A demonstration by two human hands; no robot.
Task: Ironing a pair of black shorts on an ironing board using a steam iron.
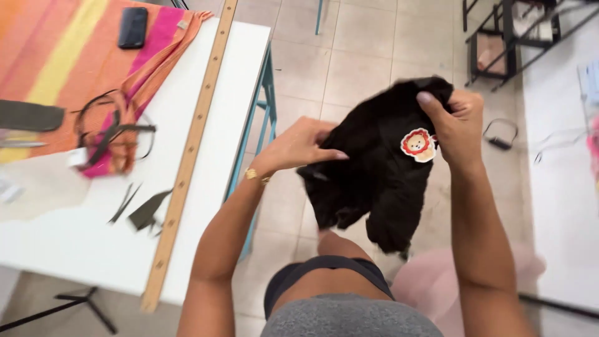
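Two hands gripped a black garment [374, 168] at centre frame, above the tiled floor [355, 56]. Her left hand [299, 146] pinched its left edge, fingers together; her right hand [458, 122] clamped the top beside a lion patch [418, 145]. At left lay a wooden ruler [187, 156] on the white table [75, 249].

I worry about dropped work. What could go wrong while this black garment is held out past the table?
The black garment hangs between the left hand and right hand over the tiled floor, so a slip might drop it. The lion patch sits beside the right fingers and could get creased.
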